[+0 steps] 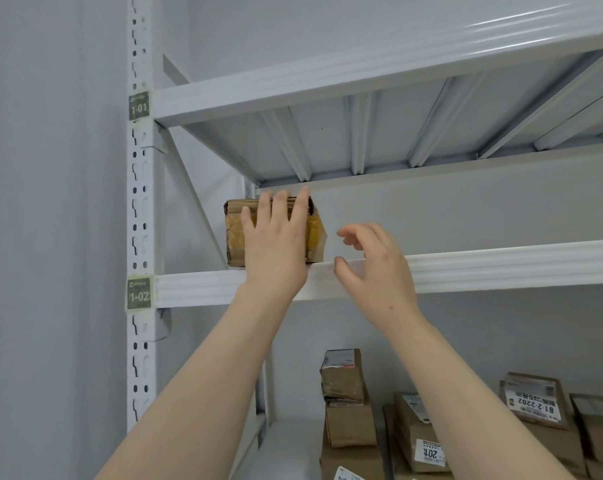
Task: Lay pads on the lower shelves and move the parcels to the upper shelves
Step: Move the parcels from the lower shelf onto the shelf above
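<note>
Hands: left [276,244] flat on parcel [233,233], right [374,268] seemingly free

A small brown cardboard parcel [235,237], wrapped in yellowish tape (its top edge looks scuffed and dark), stands upright at the left end of the upper shelf [501,268], just behind the white front beam. On the lower shelf [286,445] more brown parcels crowd together: a stack of boxes [350,424] at the left, and a labelled parcel [532,407] leaning among others to the right, its printed label upside down.
</note>
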